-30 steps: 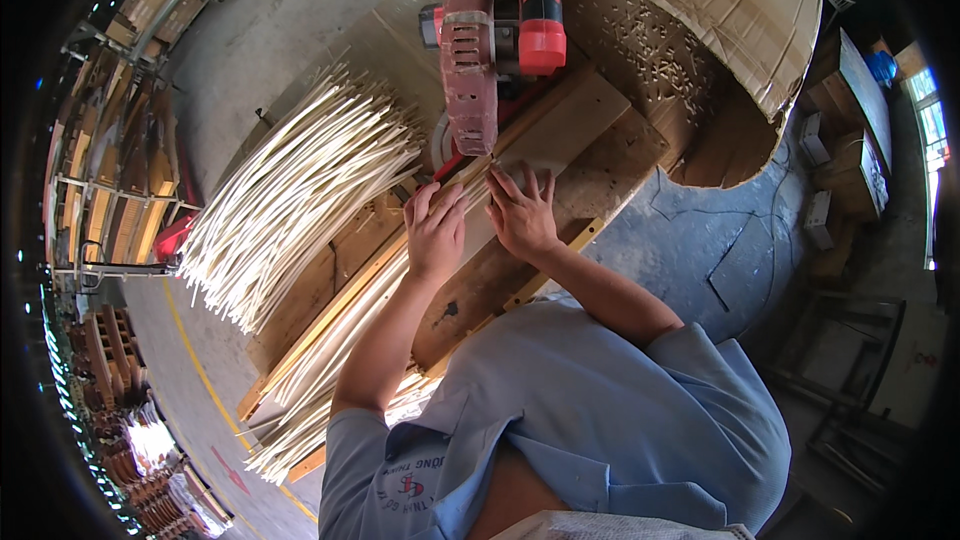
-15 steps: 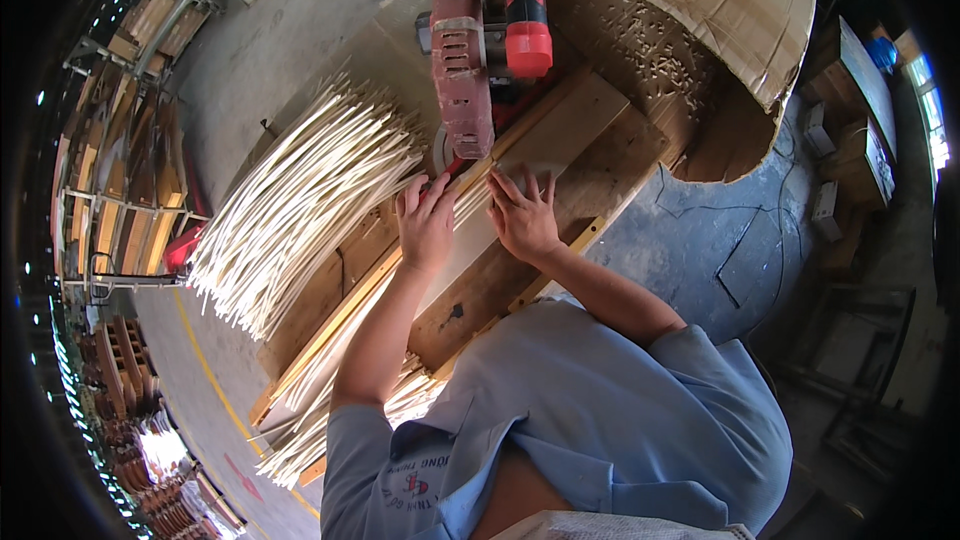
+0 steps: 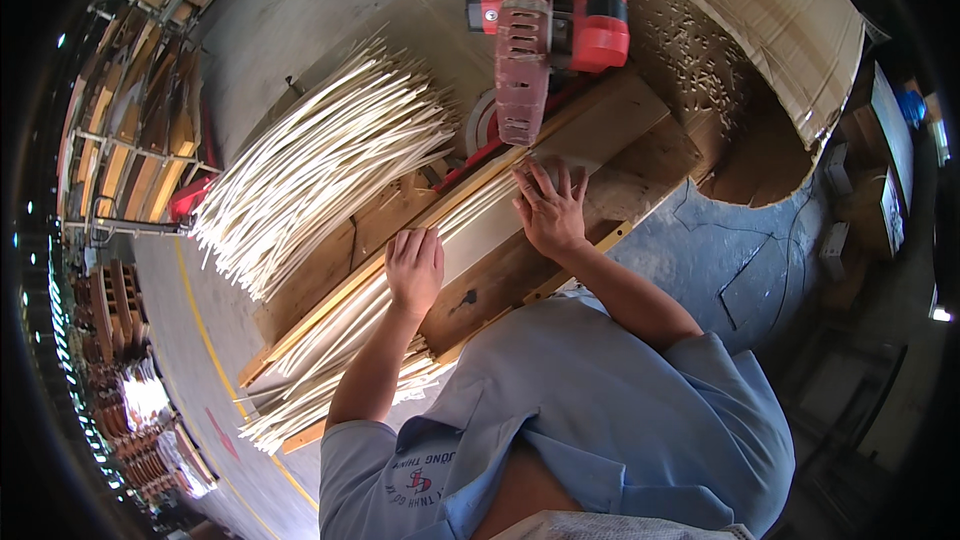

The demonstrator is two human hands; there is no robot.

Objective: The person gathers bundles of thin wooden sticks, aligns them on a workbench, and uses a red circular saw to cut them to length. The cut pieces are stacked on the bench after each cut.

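Ahead of my right hand [image 3: 550,212] the red saw [image 3: 545,35] blocks the way; leftward, the pale strip pile [image 3: 320,160] crowds the bench

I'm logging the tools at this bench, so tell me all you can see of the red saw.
The red saw is a power saw with a red and black motor body and a dull red slotted guard over its round blade. It sits at the far end of the wooden bench, beside cardboard, its blade just ahead of the right hand. Neither hand touches it.

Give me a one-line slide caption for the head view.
Both hands, left hand and right hand, press pale strips beside a red saw.
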